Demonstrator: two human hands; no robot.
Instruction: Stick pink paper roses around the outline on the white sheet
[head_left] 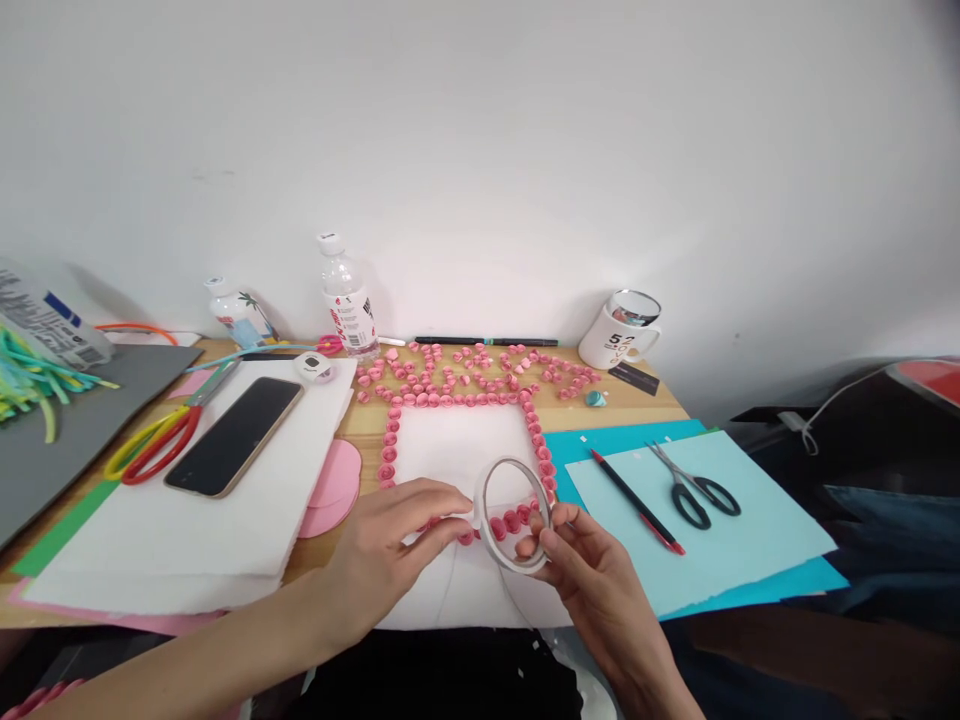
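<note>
A roll of white tape (493, 552) is held upright above the near part of a white sheet (461, 445). My right hand (592, 570) grips the roll's right rim between thumb and fingers. With thumb and fingertips pinched, my left hand (409, 535) holds the tape's end at the roll's left side. Small pink rolled-paper flowers (388, 455) border the sheet in a rectangle. Part of the near row shows through the ring, and my hands hide the rest of it. More loose pink paper rolls (450, 375) lie behind the sheet.
To the left are a phone (234, 437), red-and-yellow scissors (161, 440), white paper (150, 545) and pink paper circles (334, 490). Black scissors (694, 490) and a pen (634, 500) rest on blue sheets at right. A bottle (349, 300) and a mug (619, 330) stand by the wall.
</note>
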